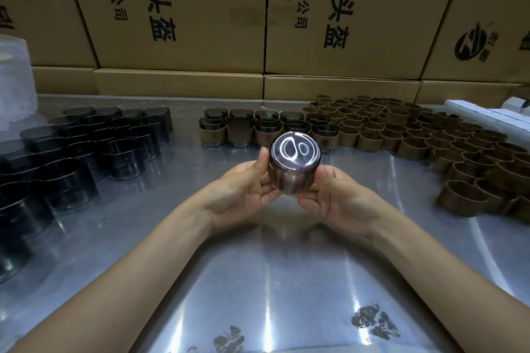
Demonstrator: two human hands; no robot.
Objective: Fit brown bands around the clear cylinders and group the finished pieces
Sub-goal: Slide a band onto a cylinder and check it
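counter (258, 281): bare shiny stretch near edge, open room in front of arms
left hand (243, 192): fingers curled on cylinder's left side
right hand (335, 198): cupped on right side
cylinder (294, 165): held mid-air over the counter centre, brown band on, flat end up
clear cylinders (86, 149): far left cluster
finished pieces (258, 129): centre back
brown bands (430, 137): right
boxes (186, 8): back wall, print "头盔", "有限公司"

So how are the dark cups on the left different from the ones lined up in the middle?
The bare cylinders on the left have no brown band; the finished pieces in the middle each wear one around the lower part. The bare group is much bigger and spreads toward the camera; the finished ones form a short double row. Both stand upright on the shiny table.
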